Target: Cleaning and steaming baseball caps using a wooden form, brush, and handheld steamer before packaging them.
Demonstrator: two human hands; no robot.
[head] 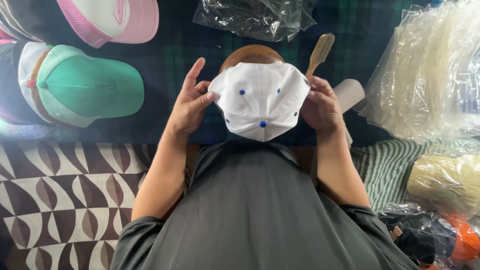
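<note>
A white fabric cap with small blue eyelets and a blue top button (260, 100) is held up over the near middle of a dark green-and-navy plaid cloth (170, 55), its domed, panelled crown turned toward the camera. The left hand (192, 102) pinches the cap's left rim between thumb and curled fingers, the index finger standing up free; the right hand (320, 106) is closed around the right rim, fingers wrapped behind the fabric. Directly behind the cap a rounded brown wooden form (247, 52) shows above the crown, and just right of it lies a wooden-handled brush with pale bristles (320, 50), pointing toward the far edge. A pale cardboard-like tube (351, 92) peeks out beside the right hand. At the cloth's far edge sits a crumpled clear plastic bag (255, 17). Toward the far left corner rest a pink-and-white cap with a mesh back (112, 20) and, nearer, a mint-green brimmed cap (85, 85) stacked on others. Along the right edge rises a heap of glossy clear plastic bags over cream material (430, 70), with a green striped knit cloth (390, 165) below it. At the near left lies a brown-and-cream leaf-patterned fabric (65, 200).
</note>
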